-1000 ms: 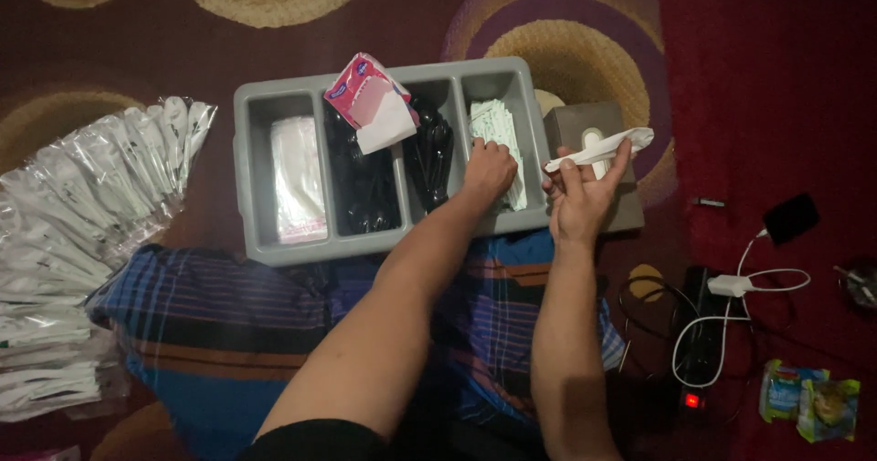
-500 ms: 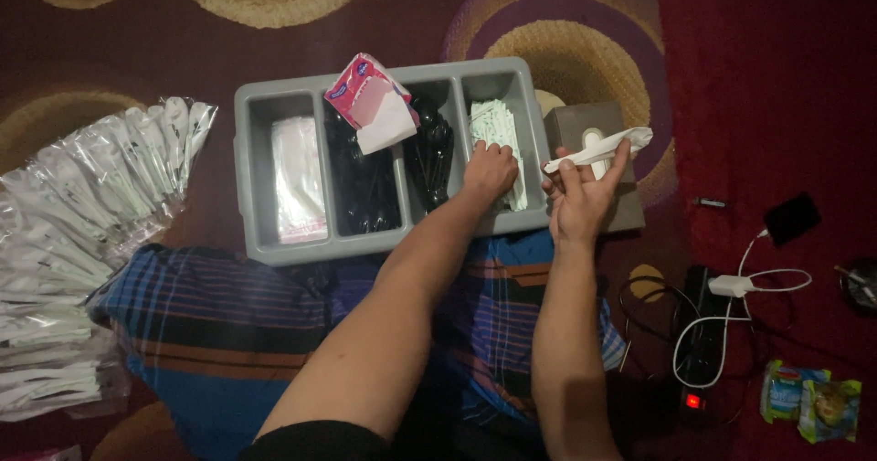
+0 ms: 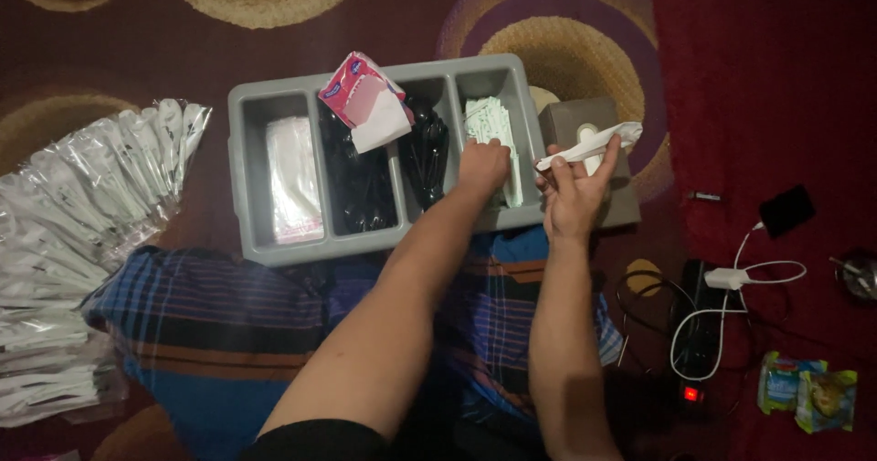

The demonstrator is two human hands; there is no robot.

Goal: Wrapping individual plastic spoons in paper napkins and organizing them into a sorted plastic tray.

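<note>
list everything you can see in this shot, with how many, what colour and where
tray: 1, grey, four compartments, centre
clear bags: stack, clear, far-left compartment
black items: pile, black, the two middle compartments
tissue pack: 1, pink and white, on tray's top edge
white packets: stack, white-green, right compartment
wrapped packs: large pile, clear-white, on floor at left
box: 1, grey-brown, right of tray
white packet: 1, white, in right hand
phone: 1, black, far right
charger: 1, white, with cable, right
power strip: 1, black, red light, lower right
snack packs: 2, green, lower right
left hand: in right compartment, on white packets
right hand: over box, holding white packet
</note>
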